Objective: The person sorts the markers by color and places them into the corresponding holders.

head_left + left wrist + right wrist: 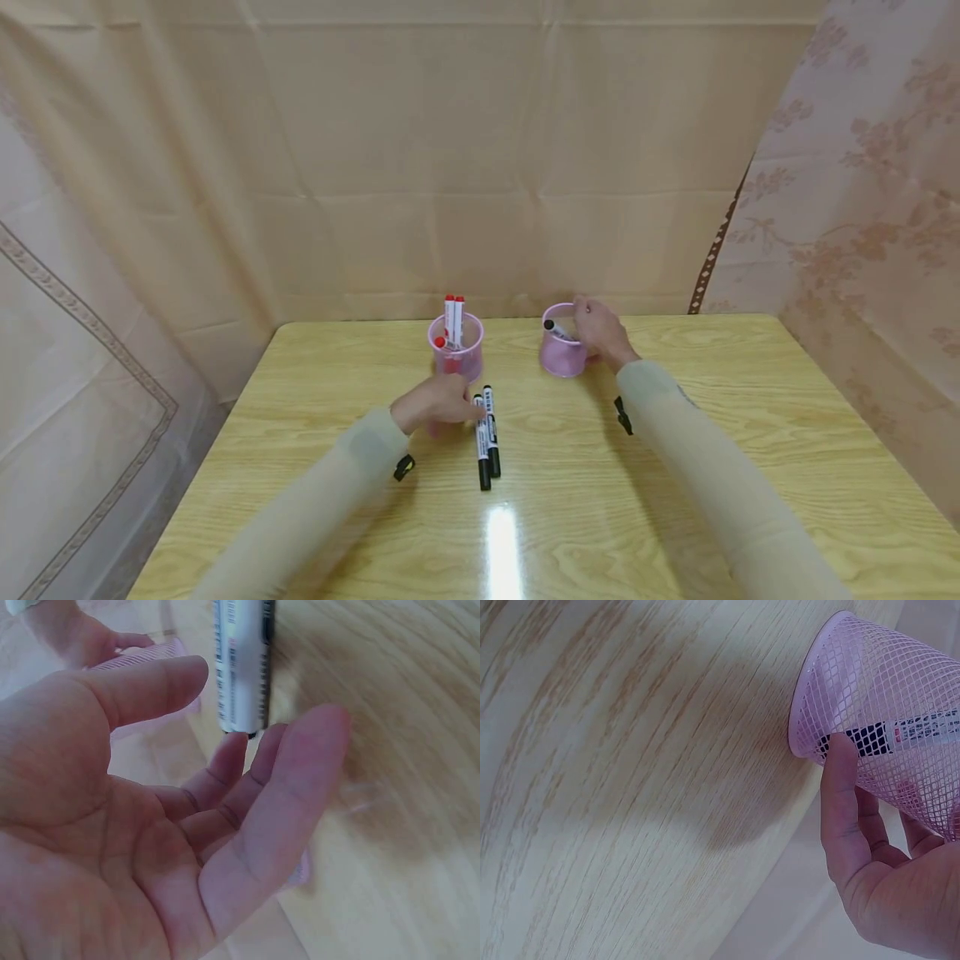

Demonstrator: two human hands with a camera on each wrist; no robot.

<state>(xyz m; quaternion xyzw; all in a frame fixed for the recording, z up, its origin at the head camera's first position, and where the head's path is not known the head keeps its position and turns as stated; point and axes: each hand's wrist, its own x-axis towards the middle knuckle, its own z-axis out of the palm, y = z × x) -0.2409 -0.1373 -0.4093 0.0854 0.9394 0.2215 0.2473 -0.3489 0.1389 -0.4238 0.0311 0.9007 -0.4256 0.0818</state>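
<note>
Two black-capped markers (483, 446) lie side by side on the table, in front of the cups. My left hand (444, 398) is just left of them; in the left wrist view its thumb and fingers are spread around a gap, with a white marker (244, 667) beyond the fingertips. My right hand (598, 327) grips the right side of a pink mesh pen cup (561, 360). One black-capped marker (560, 332) leans inside that cup; the right wrist view shows its dark end (870, 741) through the mesh, near my thumb.
Behind my left hand stands another pink mesh cup (470, 364) with red-capped markers (459, 321) in it. The wooden table (360, 354) ends at a beige curtain (390, 208). A bright reflection shows at the table's front.
</note>
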